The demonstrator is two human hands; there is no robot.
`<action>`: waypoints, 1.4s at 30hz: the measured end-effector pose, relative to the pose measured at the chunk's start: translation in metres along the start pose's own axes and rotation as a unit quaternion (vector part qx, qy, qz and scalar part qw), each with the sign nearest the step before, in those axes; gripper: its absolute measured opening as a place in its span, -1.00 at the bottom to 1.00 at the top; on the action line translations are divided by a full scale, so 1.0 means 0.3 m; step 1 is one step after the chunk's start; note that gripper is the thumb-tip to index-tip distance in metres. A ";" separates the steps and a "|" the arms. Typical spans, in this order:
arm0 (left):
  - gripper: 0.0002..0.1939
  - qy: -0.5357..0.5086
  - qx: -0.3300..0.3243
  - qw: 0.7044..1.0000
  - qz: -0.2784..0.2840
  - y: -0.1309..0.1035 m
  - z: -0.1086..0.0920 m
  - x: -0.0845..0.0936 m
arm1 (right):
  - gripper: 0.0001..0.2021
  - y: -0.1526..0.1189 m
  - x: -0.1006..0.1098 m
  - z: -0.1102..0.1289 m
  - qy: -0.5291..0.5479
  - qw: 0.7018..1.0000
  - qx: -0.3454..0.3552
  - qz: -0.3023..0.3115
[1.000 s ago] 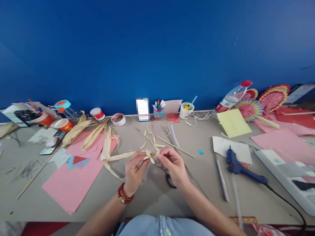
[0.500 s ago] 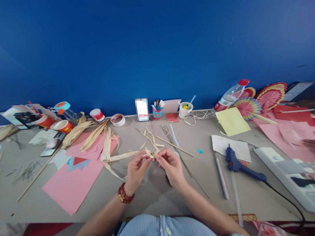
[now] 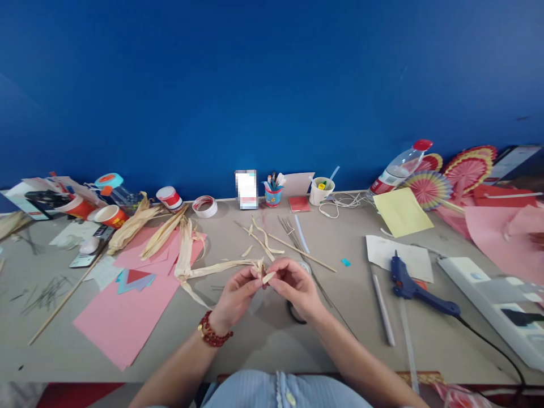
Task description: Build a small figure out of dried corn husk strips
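Above the middle of the table, a small piece of dried corn husk (image 3: 268,277) is pinched between both hands. My left hand (image 3: 238,297) closes thumb and fingers on its left side. Opposite, my right hand (image 3: 297,288) pinches the pale folded flap on the right. The fingers partly hide the piece. A long husk strip (image 3: 221,267) runs left from near my left fingertips to a husk bundle (image 3: 183,252). Under my right hand a black curved handle (image 3: 294,315) shows in part. Beyond the hands lie loose husk strips (image 3: 264,241), a thin stick (image 3: 312,256) and wires (image 3: 297,231).
Pink paper (image 3: 125,323) lies at left, near cut wires (image 3: 49,294). A tape roll (image 3: 204,207), a pen cup (image 3: 273,196) and a white cup (image 3: 319,192) stand along the blue wall. To the right are a glue gun (image 3: 403,277), a power strip (image 3: 488,306) and a bottle (image 3: 399,170).
The husk piece has turned between my fingers, and its pale flap now faces me. My right hand has shifted slightly, with more of the black handle showing below it.
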State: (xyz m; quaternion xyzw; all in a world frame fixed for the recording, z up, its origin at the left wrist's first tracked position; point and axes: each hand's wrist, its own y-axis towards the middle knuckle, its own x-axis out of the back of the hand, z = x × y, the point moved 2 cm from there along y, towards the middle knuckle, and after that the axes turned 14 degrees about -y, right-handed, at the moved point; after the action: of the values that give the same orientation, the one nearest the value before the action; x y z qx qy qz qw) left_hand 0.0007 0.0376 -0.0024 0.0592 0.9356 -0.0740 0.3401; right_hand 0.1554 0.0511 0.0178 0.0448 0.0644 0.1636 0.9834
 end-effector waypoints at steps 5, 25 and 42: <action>-0.78 -0.036 0.042 0.998 0.019 -0.002 0.015 0.014 | -0.85 0.003 0.009 0.015 -0.029 0.998 0.030 0.037; -0.78 -0.029 0.009 0.999 -0.018 0.003 0.007 -0.011 | -0.85 0.018 0.008 0.030 -0.051 0.997 0.031 -0.038; -0.92 0.085 -0.084 0.993 0.022 -0.004 0.009 0.008 | -0.97 0.008 0.017 0.028 -0.226 0.952 0.190 -0.085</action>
State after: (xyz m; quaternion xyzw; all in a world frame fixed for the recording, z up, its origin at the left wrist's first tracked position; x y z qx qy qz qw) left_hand 0.0005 0.0361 -0.0058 0.0570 0.9625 0.0171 0.2648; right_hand 0.1606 0.0545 0.0257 0.2611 -0.1258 0.0495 0.9558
